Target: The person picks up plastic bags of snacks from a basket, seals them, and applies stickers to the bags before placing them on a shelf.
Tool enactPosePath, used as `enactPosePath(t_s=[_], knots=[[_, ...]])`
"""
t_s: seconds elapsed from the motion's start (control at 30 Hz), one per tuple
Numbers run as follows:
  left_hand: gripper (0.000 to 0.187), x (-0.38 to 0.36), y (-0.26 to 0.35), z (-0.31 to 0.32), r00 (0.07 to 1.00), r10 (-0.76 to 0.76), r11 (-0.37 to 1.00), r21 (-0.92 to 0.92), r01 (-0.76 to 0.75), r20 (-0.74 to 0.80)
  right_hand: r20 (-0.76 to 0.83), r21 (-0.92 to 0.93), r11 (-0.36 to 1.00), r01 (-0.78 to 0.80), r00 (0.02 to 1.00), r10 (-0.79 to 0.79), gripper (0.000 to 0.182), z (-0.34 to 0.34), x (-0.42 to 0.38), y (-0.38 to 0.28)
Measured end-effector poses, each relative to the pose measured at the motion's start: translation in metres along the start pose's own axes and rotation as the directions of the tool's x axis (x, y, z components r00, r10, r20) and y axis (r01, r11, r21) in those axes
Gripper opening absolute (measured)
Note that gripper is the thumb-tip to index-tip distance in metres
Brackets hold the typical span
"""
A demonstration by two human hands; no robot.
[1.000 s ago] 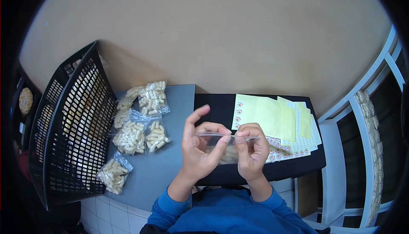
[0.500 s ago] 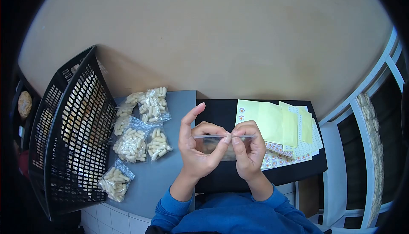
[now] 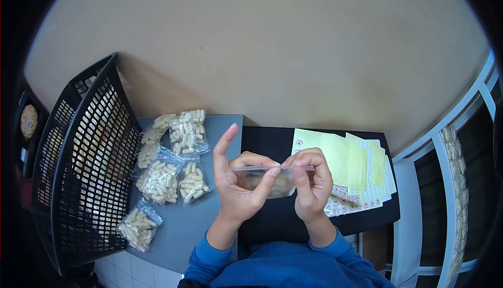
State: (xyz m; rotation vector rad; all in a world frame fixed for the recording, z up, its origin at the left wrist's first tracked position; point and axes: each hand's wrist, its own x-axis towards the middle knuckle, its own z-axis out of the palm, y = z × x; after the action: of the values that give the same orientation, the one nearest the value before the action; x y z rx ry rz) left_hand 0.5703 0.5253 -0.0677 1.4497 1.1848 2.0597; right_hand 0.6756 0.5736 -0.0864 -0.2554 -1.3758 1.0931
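A small clear zip bag (image 3: 282, 187) is stretched between my two hands in front of my body, its top edge running nearly level. Pale shapes show dimly through the plastic. My left hand (image 3: 242, 191) pinches the middle of that edge between thumb and a finger, with one finger pointing up, away from the bag. My right hand (image 3: 313, 186) grips the edge just to the right, thumb on the near side and fingers curled over it. To the left, several clear bags of off-white capsules (image 3: 158, 180) lie on a grey surface (image 3: 220, 154).
A tall black perforated basket (image 3: 99, 151) stands at the left, with pale contents visible through its holes. On the black table (image 3: 267, 146) at right lie yellow backing sheets and sticker sheets (image 3: 322, 154). White metal framing (image 3: 445, 183) borders the far right.
My right thumb has shifted right along the bag's top edge, away from my left thumb. More of the bag's body now shows below the edge. The view has tilted slightly.
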Motion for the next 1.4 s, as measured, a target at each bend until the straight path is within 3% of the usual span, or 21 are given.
enactPosePath(t_s=[0.2, 0.27, 0.47, 0.6, 0.67, 0.77, 0.87, 1.2, 1.27, 1.4], knots=[[0.076, 0.000, -0.002, 0.002, 0.999, 0.005, 1.000, 0.019, -0.004, -0.041, 0.040, -0.105, 0.992, -0.063, 0.997, 0.067, 0.007, 0.000, -0.002, 0.002], [0.076, -0.001, -0.004, 0.002, 0.999, 0.008, 1.000, 0.028, -0.007, -0.037, -0.010, 0.070, 0.994, -0.088, 0.996, 0.089, 0.007, 0.007, 0.001, 0.000], [0.075, 0.000, -0.001, 0.003, 0.999, 0.025, 0.998, 0.051, -0.024, -0.022, 0.069, -0.043, 0.997, -0.067, 0.995, 0.070, 0.007, 0.002, -0.001, 0.003], [0.075, -0.001, -0.001, 0.002, 1.000, 0.017, 0.999, 0.044, -0.017, -0.021, 0.057, -0.034, 0.997, -0.075, 0.995, 0.077, 0.006, 0.004, -0.001, -0.002], [0.075, -0.001, 0.000, 0.001, 1.000, 0.003, 0.999, 0.033, -0.002, -0.026, 0.049, 0.057, 0.994, -0.088, 0.995, 0.085, 0.005, 0.004, 0.000, -0.003], [0.076, 0.000, 0.002, -0.002, 0.999, -0.018, 1.000, 0.010, 0.019, -0.050, -0.015, 0.015, 0.998, -0.056, 0.998, 0.056, 0.005, 0.001, 0.001, -0.002], [0.076, 0.001, 0.002, -0.003, 0.998, -0.019, 1.000, 0.010, 0.020, -0.062, 0.025, -0.064, 0.998, -0.017, 1.000, 0.019, 0.005, -0.004, 0.002, 0.000], [0.075, -0.001, 0.000, 0.001, 1.000, -0.029, 0.999, 0.014, 0.029, -0.006, -0.034, 0.016, 1.000, -0.007, 0.999, 0.008, 0.009, -0.001, -0.002, 0.004], [0.076, -0.002, -0.002, 0.002, 0.999, -0.032, 0.999, -0.005, 0.032, 0.000, 0.043, -0.107, 0.994, 0.037, 0.999, -0.032, 0.008, -0.002, 0.002, 0.002], [0.077, -0.002, 0.000, 0.002, 0.999, -0.042, 0.998, -0.043, 0.043, 0.022, 0.094, -0.167, 0.985, 0.050, 0.995, -0.034, 0.006, -0.006, -0.002, 0.004]])
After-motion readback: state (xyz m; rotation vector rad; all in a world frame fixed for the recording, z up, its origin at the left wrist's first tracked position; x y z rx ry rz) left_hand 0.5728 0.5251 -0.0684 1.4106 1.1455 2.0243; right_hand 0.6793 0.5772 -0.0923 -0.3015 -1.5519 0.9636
